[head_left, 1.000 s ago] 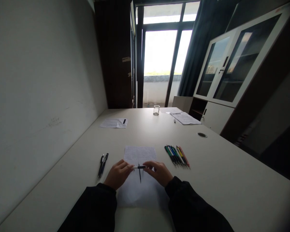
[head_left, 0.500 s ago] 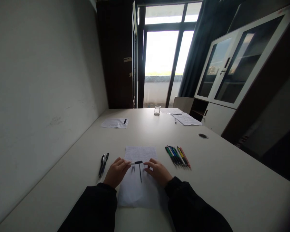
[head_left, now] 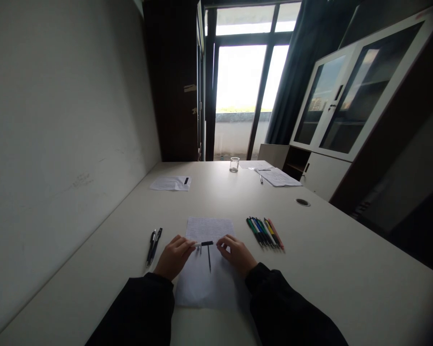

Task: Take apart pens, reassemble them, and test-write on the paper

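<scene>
A sheet of paper [head_left: 209,228] with handwriting lies on the white table in front of me. My left hand [head_left: 175,257] pinches a short pen barrel [head_left: 204,244], white at my fingers and black at its free end, and holds it level over the sheet. My right hand [head_left: 236,253] hovers just right of the barrel's black end with its fingers curled together, holding a small piece I cannot make out. A thin dark pen refill [head_left: 209,258] lies on the paper between my hands. A tiny pen part [head_left: 200,250] rests beside it.
Two black pens [head_left: 153,246] lie left of the sheet. A row of several coloured pens [head_left: 265,232] lies to its right. Farther back are a folded paper [head_left: 170,183], a glass [head_left: 234,164], more papers with a pen [head_left: 274,176] and a cable hole [head_left: 302,202].
The two halves of the pen have come apart: my right hand has let go of the barrel's black end and drawn slightly right. The left hand keeps the barrel.
</scene>
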`<state>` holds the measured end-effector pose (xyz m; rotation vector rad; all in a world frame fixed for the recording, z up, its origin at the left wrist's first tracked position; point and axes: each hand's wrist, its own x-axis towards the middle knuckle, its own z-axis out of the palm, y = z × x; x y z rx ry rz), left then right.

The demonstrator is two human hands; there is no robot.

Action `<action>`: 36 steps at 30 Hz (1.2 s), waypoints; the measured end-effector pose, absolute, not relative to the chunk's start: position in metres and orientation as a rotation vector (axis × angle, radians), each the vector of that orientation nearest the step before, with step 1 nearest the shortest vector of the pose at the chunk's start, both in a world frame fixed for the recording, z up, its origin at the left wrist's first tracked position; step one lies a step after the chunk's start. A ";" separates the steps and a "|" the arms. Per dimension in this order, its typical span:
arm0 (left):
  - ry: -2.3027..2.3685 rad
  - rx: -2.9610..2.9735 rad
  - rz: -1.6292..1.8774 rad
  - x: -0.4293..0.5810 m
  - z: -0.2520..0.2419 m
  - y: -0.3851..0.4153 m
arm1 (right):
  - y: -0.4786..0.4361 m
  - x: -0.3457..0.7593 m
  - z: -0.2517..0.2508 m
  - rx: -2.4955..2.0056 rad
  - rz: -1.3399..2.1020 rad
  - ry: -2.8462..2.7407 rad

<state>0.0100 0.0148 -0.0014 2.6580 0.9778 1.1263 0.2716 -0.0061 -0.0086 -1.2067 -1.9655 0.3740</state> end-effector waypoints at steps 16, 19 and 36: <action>0.943 2.666 1.120 0.010 0.001 0.014 | -0.013 0.270 0.002 -1.037 0.383 -1.870; 0.940 2.666 1.135 0.010 0.000 0.015 | -0.015 0.270 0.005 -1.040 0.348 -1.852; 0.918 2.697 1.128 0.014 0.003 0.012 | -0.016 0.268 0.003 -1.055 0.345 -1.861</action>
